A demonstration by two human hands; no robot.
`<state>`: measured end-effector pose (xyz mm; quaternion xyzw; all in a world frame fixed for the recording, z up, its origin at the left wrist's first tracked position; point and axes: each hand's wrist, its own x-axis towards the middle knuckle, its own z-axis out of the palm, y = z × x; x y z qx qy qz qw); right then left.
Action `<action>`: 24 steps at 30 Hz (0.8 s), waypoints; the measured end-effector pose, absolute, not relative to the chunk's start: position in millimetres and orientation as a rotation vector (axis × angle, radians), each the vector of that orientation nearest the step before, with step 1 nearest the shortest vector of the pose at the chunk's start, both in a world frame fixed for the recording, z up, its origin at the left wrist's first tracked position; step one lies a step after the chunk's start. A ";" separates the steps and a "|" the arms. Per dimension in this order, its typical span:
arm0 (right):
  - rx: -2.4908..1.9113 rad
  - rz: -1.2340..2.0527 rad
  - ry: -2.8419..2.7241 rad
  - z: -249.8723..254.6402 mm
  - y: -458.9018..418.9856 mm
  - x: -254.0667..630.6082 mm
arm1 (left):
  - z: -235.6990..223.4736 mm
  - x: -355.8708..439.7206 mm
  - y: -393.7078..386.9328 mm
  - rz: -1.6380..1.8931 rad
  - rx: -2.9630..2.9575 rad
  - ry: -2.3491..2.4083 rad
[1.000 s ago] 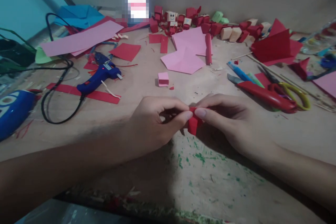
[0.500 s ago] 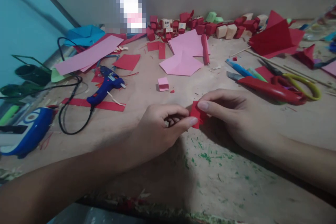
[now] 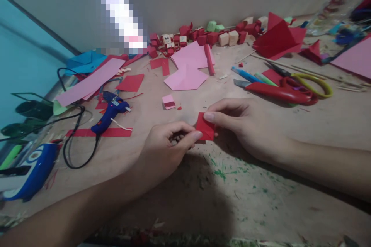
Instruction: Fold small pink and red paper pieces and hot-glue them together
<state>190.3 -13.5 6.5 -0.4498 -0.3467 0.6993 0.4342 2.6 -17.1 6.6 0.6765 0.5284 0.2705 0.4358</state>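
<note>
Between both hands I see a small folded piece of red paper, creased near its lower edge. My left hand pinches its left side between thumb and fingers. At its upper right, my right hand grips it, thumb on top and fingers behind, partly hidden. A little pink paper box stands on the table beyond my hands, with a tiny red scrap beside it. Farther back lie folded pink paper sheets.
To the left, a blue glue gun with a looped black cord rests on a red strip. On the right lie a red-handled cutter and yellow-handled scissors. Several small paper cubes line the wall.
The view has shifted right and tilted a little. The red paper now shows more of its face, looking wider and flatter, while both hands keep their pinch on it.
</note>
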 end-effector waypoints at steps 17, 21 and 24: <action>-1.118 1.627 -1.474 10.2 -5.9 199.1 | 5.2 0.0 -19.2 0.601 1.875 1.205; -1.150 1.655 -1.404 10.7 -8.9 199.2 | 7.3 1.8 -19.7 0.599 1.828 1.182; -1.179 1.741 -1.294 11.1 -10.7 199.6 | 8.0 2.9 -19.7 0.602 1.769 1.189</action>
